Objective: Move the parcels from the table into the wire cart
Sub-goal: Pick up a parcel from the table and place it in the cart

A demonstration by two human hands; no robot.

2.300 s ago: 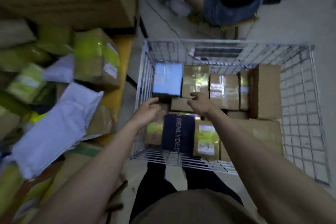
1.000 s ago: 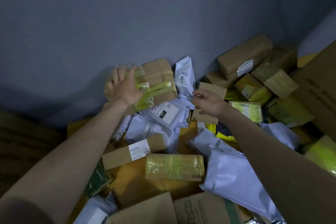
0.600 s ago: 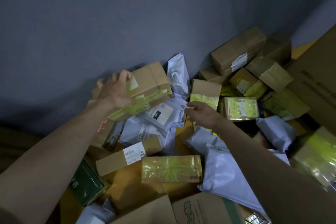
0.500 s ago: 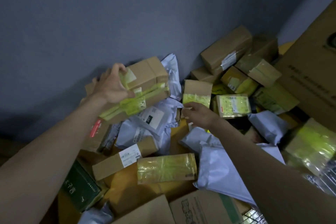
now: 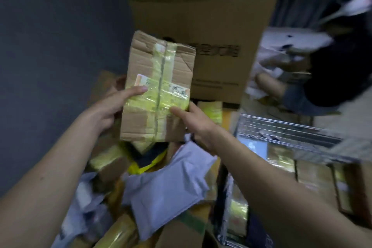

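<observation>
Box [image 5: 159, 90] of worn cardboard, bound with yellow tape, held upright in the air above the heap of parcels [image 5: 161, 183] on the table, not touching it. Gripped from both sides, probably to keep its weight steady on the way across: left hand [image 5: 109, 109] cupped round the left edge, thumb laid flat across the taped front, remaining fingers hidden behind (so cannot tell how they lie); right hand [image 5: 193, 122] against the lower right edge, thumb pressed on the tape, fingers tucked behind and under, likely to take the load from below. Beneath, more boxes and grey mailing bags lying loose and overlapped. Behind, a big carton [image 5: 217, 50] stacked against the wall. To the right, close beside the table, the wire cart [image 5: 285, 133], blurred, already part filled with boxes. Beyond the cart, another person, blurred. Judged midway through one carry, with plenty left on the table.
</observation>
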